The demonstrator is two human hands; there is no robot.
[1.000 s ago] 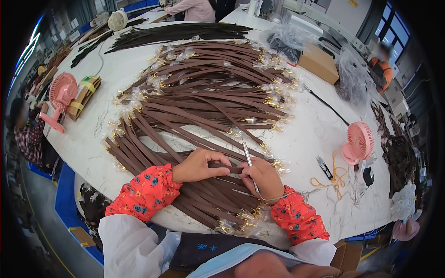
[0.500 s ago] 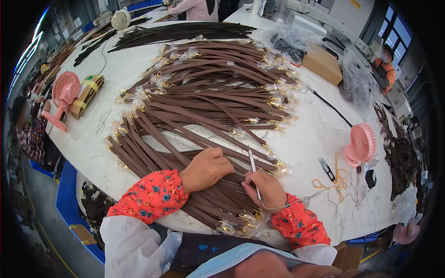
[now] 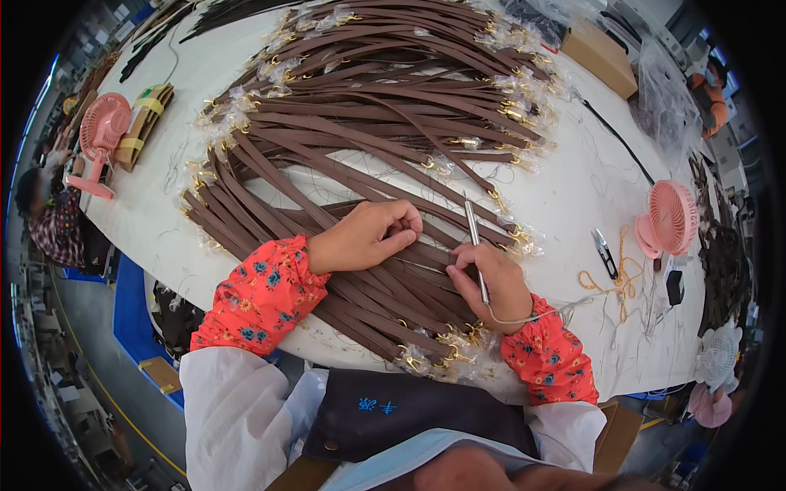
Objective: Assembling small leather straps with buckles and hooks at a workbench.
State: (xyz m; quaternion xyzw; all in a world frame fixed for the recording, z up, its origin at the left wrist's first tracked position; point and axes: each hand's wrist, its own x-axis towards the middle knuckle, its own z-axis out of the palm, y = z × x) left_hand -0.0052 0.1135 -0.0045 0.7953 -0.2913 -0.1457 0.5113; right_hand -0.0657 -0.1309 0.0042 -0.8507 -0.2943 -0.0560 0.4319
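Brown straps (image 3: 323,200) with gold metal clasps lie heaped across the table, many of their ends wrapped in clear plastic. Over the near straps, my left hand (image 3: 366,236) is closed, thumb and fingers curled together; whatever is between the fingertips is too small to make out. My right hand (image 3: 501,288) grips a slim silver pen-shaped tool (image 3: 474,237), its fine tip pointing up and away from me. A thin pale cord trails from the tool's lower end past my right wrist. The hands are a short gap apart.
Right of my right hand lie black-handled thread snips (image 3: 604,254), a tangle of yellow cord (image 3: 620,282) and a pink fan (image 3: 667,219). Another pink fan (image 3: 103,135) stands at the left beside folded cardboard (image 3: 146,127). A cardboard box (image 3: 600,59) is at the far right.
The view has tipped downward, so the table sits higher in the picture. My hands have moved farther apart, and the left thumb now shows. The silver tool stays in my right hand.
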